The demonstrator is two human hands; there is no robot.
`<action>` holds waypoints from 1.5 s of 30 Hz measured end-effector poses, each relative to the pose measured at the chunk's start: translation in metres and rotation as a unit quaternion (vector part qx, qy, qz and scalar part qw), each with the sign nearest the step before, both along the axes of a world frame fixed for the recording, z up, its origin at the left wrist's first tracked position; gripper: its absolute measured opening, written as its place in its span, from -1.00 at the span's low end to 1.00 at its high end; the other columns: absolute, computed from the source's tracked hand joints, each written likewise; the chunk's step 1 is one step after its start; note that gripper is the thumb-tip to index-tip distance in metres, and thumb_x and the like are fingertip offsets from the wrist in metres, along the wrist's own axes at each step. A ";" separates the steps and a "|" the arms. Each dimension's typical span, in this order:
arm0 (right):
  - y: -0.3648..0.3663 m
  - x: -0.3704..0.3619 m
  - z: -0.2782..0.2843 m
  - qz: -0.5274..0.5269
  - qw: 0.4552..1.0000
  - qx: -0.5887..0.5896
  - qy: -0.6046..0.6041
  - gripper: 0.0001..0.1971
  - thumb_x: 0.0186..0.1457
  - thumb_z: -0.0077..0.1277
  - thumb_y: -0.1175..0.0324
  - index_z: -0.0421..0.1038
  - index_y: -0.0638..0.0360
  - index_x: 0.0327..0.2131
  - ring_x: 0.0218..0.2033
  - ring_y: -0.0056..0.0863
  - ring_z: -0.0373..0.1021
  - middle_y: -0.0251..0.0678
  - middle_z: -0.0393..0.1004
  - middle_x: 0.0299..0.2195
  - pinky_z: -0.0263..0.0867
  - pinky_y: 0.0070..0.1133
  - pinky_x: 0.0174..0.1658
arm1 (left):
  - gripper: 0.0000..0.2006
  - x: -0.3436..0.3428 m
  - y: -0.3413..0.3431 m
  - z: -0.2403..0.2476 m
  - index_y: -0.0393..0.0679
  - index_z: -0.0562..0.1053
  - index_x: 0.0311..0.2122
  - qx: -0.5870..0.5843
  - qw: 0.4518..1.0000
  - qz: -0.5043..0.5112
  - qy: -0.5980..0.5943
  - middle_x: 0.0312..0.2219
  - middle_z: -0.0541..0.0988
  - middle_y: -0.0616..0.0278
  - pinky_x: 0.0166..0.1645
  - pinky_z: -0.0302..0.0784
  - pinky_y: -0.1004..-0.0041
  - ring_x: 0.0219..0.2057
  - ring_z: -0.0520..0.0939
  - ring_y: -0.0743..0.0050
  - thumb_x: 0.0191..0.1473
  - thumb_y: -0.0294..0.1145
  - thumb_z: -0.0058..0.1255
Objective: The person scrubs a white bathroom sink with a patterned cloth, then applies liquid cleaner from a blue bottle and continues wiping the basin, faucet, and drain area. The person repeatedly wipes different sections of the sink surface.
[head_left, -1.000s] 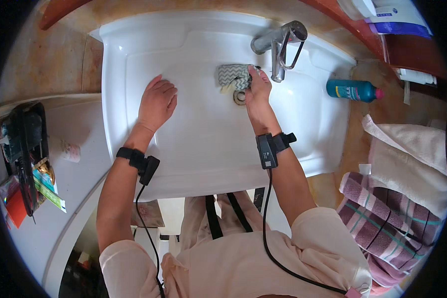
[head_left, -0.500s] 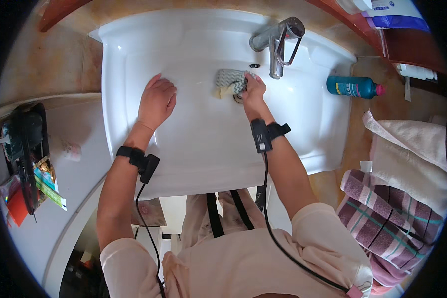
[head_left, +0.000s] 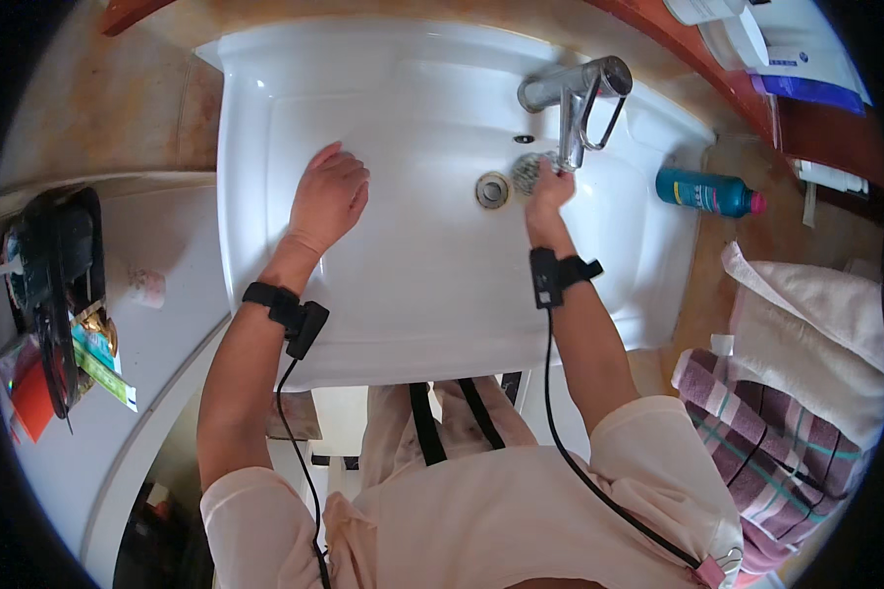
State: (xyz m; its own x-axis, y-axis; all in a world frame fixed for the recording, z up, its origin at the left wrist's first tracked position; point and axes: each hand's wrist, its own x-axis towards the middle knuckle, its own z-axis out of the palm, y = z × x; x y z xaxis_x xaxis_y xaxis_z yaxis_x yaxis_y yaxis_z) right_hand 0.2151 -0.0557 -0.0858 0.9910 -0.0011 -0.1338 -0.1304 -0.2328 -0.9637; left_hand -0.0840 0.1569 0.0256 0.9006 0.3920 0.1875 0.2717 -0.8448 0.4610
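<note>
A grey-and-white zigzag cleaning cloth point(head_left: 527, 174) is gripped in my right hand point(head_left: 550, 196), bunched against the white sink point(head_left: 403, 265). Hand and cloth are under the tap's spout, just right of the round drain point(head_left: 493, 190). Part of the cloth is hidden by my fingers and the spout. At the basin's left side, my left hand point(head_left: 332, 196) is loosely closed with its fingers curled and nothing in them. The chrome tap point(head_left: 572, 93) stands at the back right of the sink, its lever hanging over the basin.
A teal bottle with a pink cap point(head_left: 707, 191) lies on the sink's right rim. Folded towels point(head_left: 805, 314) are stacked at the right. A wooden shelf point(head_left: 688, 59) with containers curves over the back right. On the left, a dark holder point(head_left: 59, 285) carries packets.
My right hand has moved the cloth rightward, from left of the drain to under the spout, uncovering the drain. My left hand stays curled at the left; the whole view has shifted slightly.
</note>
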 end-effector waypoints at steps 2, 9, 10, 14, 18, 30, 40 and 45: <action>0.015 -0.027 -0.005 0.045 0.989 -0.128 -0.053 -0.82 -0.04 0.24 0.47 0.43 0.27 -0.39 -0.47 -0.62 0.24 -0.39 0.43 -0.49 0.25 -0.59 -0.36 | -0.89 0.003 -0.002 0.000 -0.17 0.52 -0.35 0.007 1.000 0.000 -0.024 -0.35 0.59 0.18 0.26 0.30 0.18 -0.17 0.59 0.22 -0.06 -0.50 0.06; 0.070 -0.156 0.003 0.504 0.773 -0.215 -0.319 -0.70 -0.11 0.06 0.57 0.47 0.11 -0.21 -0.09 -0.22 0.39 -0.33 0.45 -0.10 0.38 -0.38 -0.10 | -0.94 0.004 -0.004 0.001 -0.18 0.50 -0.43 0.033 0.998 0.001 -0.054 -0.42 0.57 0.22 0.24 0.33 0.22 -0.22 0.58 0.27 -0.09 -0.54 0.05; 0.069 -0.155 0.007 0.525 0.755 -0.238 -0.312 -0.72 -0.07 0.04 0.55 0.48 0.11 -0.20 -0.09 -0.24 0.39 -0.34 0.45 -0.10 0.38 -0.38 -0.10 | -0.94 0.004 -0.003 0.001 -0.18 0.50 -0.43 0.039 0.998 -0.001 -0.059 -0.42 0.57 0.22 0.23 0.33 0.22 -0.21 0.58 0.27 -0.10 -0.54 0.06; 0.018 -0.092 0.023 0.582 0.669 -0.341 -0.312 -0.73 0.12 -0.06 0.44 0.49 0.13 -0.10 -0.06 -0.25 0.39 -0.31 0.46 -0.04 0.36 -0.38 -0.03 | -0.94 0.005 -0.004 -0.001 -0.18 0.50 -0.44 0.038 0.997 0.002 -0.063 -0.43 0.56 0.24 0.22 0.35 0.22 -0.23 0.58 0.27 -0.11 -0.56 0.05; -0.029 -0.053 0.029 0.519 0.652 -0.414 -0.366 -0.64 0.07 -0.07 0.52 0.42 0.25 -0.02 0.00 -0.16 0.38 -0.15 0.36 0.12 0.25 -0.34 0.16 | -0.93 0.004 -0.004 0.001 -0.18 0.50 -0.44 0.043 0.997 0.000 -0.070 -0.43 0.56 0.24 0.22 0.34 0.22 -0.24 0.58 0.28 -0.11 -0.56 0.05; -0.009 -0.089 0.032 0.564 0.683 -0.312 -0.344 -0.54 0.04 -0.13 0.58 0.34 0.27 0.07 0.04 -0.09 0.35 -0.05 0.39 0.07 0.23 -0.28 0.16 | -0.95 0.002 -0.004 -0.002 -0.17 0.50 -0.43 0.034 0.998 0.003 -0.059 -0.42 0.57 0.25 0.26 0.30 0.23 -0.22 0.58 0.29 -0.08 -0.52 0.05; 0.016 -0.095 0.044 0.592 0.675 -0.271 -0.347 -0.49 0.03 -0.08 0.58 0.28 0.27 0.13 -0.02 -0.08 0.38 -0.05 0.42 0.01 0.18 -0.17 0.17 | -0.93 0.001 -0.004 -0.006 -0.16 0.52 -0.43 0.043 0.999 0.006 -0.034 -0.42 0.58 0.27 0.26 0.30 0.25 -0.23 0.58 0.31 -0.10 -0.53 0.03; -0.019 -0.110 0.058 0.704 0.631 -0.200 -0.259 -0.60 0.08 -0.05 0.61 0.37 0.25 0.04 0.08 -0.12 0.34 -0.06 0.43 0.04 0.23 -0.33 0.16 | -0.93 0.010 -0.020 -0.011 -0.17 0.52 -0.43 0.030 0.993 0.071 -0.088 -0.42 0.58 0.19 0.16 0.37 0.23 -0.24 0.58 0.18 -0.10 -0.53 0.04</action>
